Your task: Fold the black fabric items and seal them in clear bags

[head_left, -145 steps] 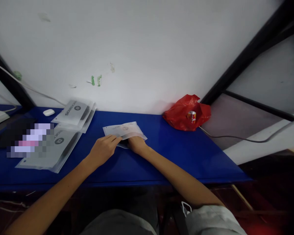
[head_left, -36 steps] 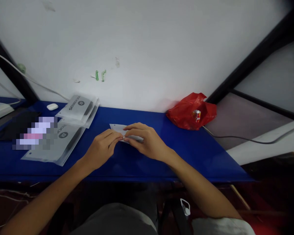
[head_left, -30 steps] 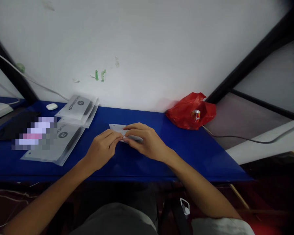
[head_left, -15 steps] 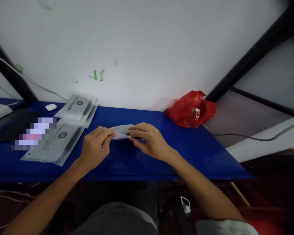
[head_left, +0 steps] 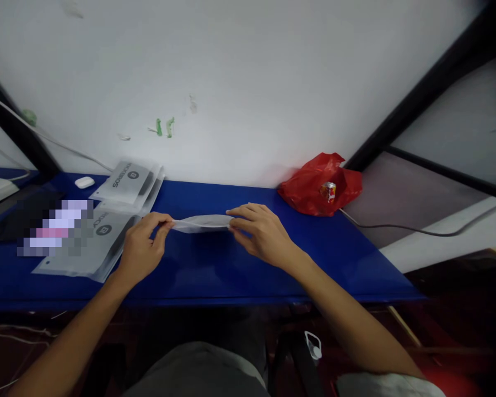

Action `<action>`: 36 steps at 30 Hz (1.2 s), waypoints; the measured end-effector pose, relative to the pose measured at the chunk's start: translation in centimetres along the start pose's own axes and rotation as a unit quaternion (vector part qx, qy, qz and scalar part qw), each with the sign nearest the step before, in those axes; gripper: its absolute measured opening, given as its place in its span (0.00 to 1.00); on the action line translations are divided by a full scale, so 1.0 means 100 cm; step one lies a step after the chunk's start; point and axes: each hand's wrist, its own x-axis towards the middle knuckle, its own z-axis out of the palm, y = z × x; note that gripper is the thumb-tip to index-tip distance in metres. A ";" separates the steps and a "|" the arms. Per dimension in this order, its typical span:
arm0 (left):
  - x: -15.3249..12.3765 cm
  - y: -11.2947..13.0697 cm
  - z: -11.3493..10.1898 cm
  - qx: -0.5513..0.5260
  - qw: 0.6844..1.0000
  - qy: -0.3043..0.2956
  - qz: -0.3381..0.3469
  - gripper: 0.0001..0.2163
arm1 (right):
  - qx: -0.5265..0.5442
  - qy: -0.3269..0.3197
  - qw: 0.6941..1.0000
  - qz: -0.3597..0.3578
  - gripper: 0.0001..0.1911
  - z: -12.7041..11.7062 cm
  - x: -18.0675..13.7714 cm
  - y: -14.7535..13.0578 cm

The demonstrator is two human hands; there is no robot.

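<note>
A small frosted plastic pouch (head_left: 201, 223) is held just above the blue table (head_left: 215, 270), seen nearly edge-on. My left hand (head_left: 143, 251) pinches its left end between thumb and fingers. My right hand (head_left: 258, 234) grips its right end, fingers curled along the edge. The two hands are spread apart with the pouch stretched between them.
Two piles of printed grey pouches (head_left: 124, 184) (head_left: 95, 245) lie at the left, with a white earbud case (head_left: 84, 182) and a dark flat object beside them. A red plastic bag (head_left: 318, 184) sits at the back right against the white wall. A cable (head_left: 417, 231) runs off the table's right edge.
The pouch lay flat under both hands; now it is lifted off the table and my hands have drawn apart, the left one moving left along its edge.
</note>
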 end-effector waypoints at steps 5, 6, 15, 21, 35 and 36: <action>0.002 0.006 -0.002 0.027 0.992 -0.076 0.096 0.09 | 0.003 -0.007 1.000 0.003 0.07 -0.004 0.001 -0.007; 0.003 0.009 -0.001 0.043 0.986 -0.086 0.136 0.09 | 0.003 -0.007 1.000 0.004 0.07 -0.005 0.002 -0.009; 0.010 0.027 0.010 0.108 0.956 -0.074 0.263 0.10 | 0.004 -0.014 1.000 -0.015 0.07 0.000 0.010 -0.020; 0.009 0.022 0.015 0.089 0.960 -0.053 0.262 0.10 | 0.014 -0.014 0.999 -0.032 0.08 0.003 0.010 -0.018; 0.017 -0.005 0.017 0.110 0.969 -0.082 0.205 0.11 | -0.045 -0.004 0.999 0.025 0.09 0.011 -0.016 0.016; 0.018 -0.006 0.019 0.111 0.969 -0.100 0.196 0.11 | -0.048 -0.006 0.998 0.036 0.10 0.014 -0.017 0.018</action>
